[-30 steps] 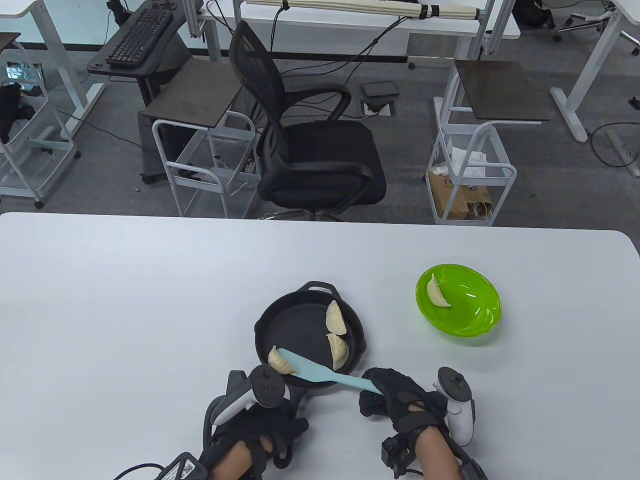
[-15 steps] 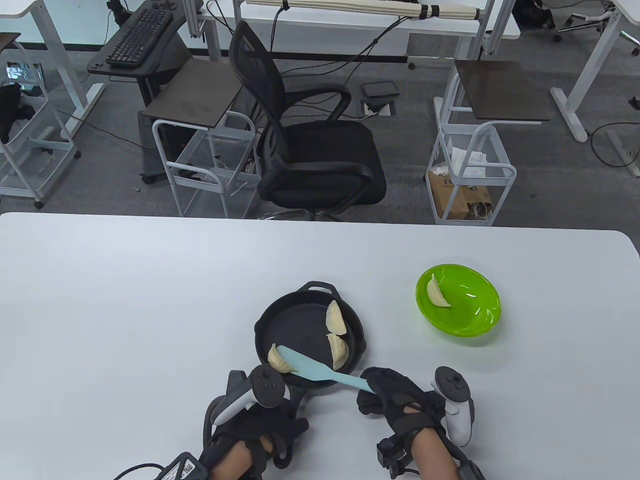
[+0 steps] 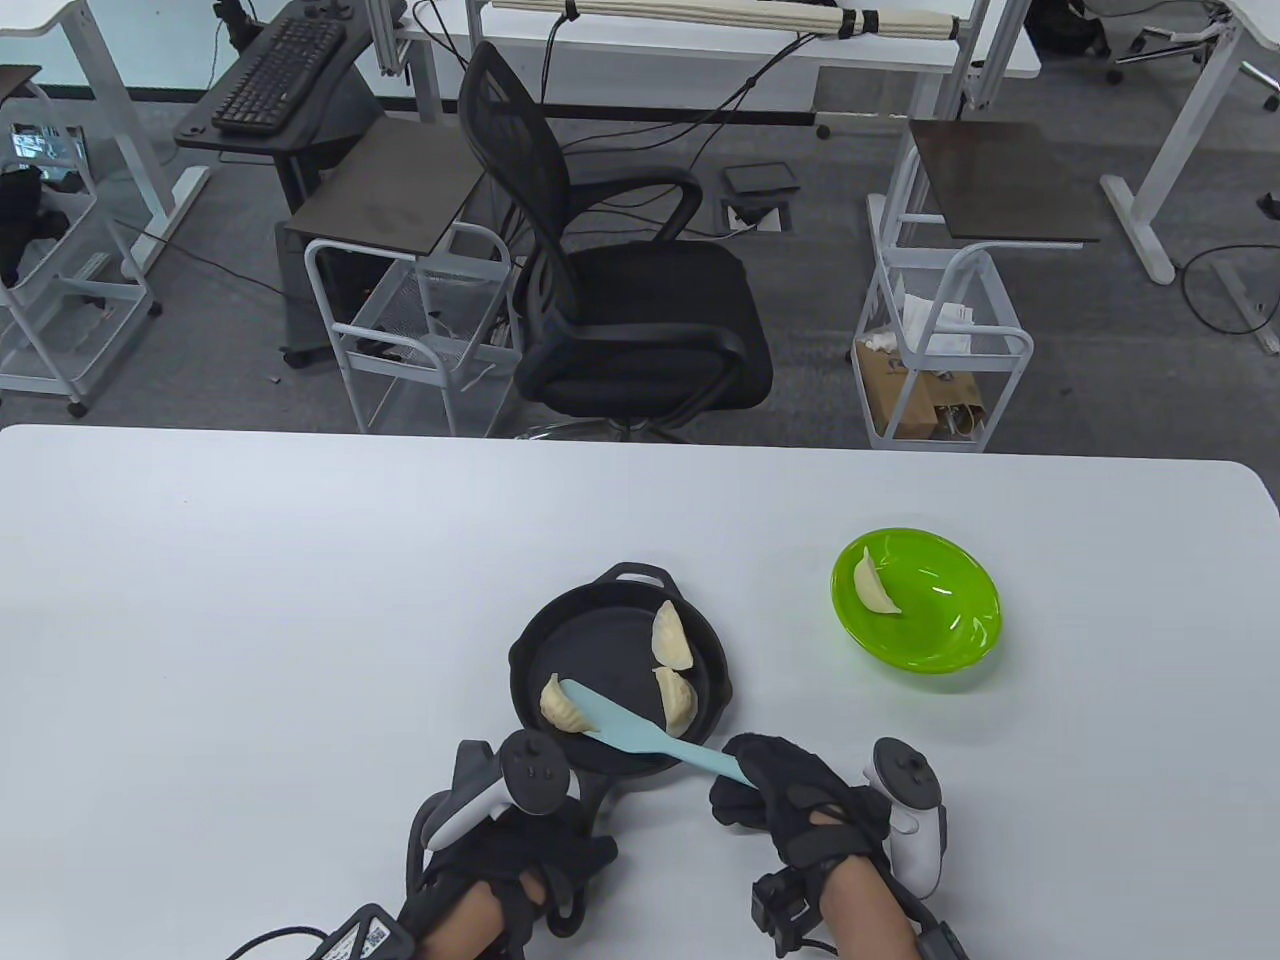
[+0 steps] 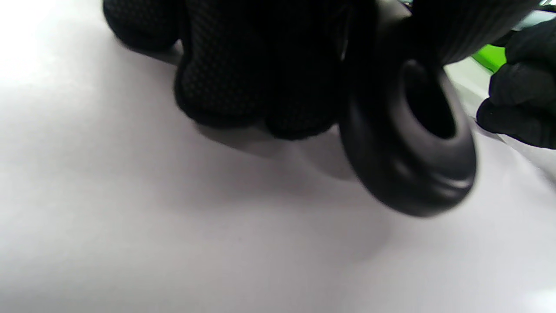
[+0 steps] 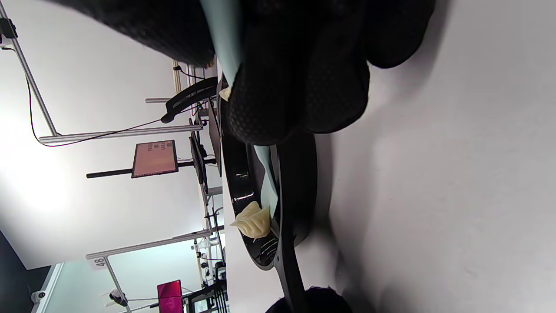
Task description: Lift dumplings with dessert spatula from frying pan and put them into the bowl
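A black frying pan (image 3: pixel 522 660) sits near the table's front edge with three pale dumplings in it. Two dumplings (image 3: pixel 672 637) lie at its right side and one dumpling (image 3: pixel 558 704) at its left. My right hand (image 3: pixel 762 792) grips the handle of the light blue spatula (image 3: pixel 628 728). The blade tip is against the left dumpling (image 5: pixel 254 221); I cannot tell whether it is under it. My left hand (image 3: pixel 530 850) curls round the pan handle (image 4: pixel 408 143), mostly hidden under its tracker. The green bowl (image 3: pixel 950 640) to the right holds one dumpling (image 3: pixel 875 585).
The white table (image 3: pixel 250 600) stretches wide to the left and behind the pan. Beyond its far edge stand a black office chair (image 3: pixel 620 300) and two white wire carts (image 3: pixel 940 340).
The spatula blade and the left dumpling have shifted a little farther into the pan. My right hand has edged left. The pan, the bowl and my left hand stay put.
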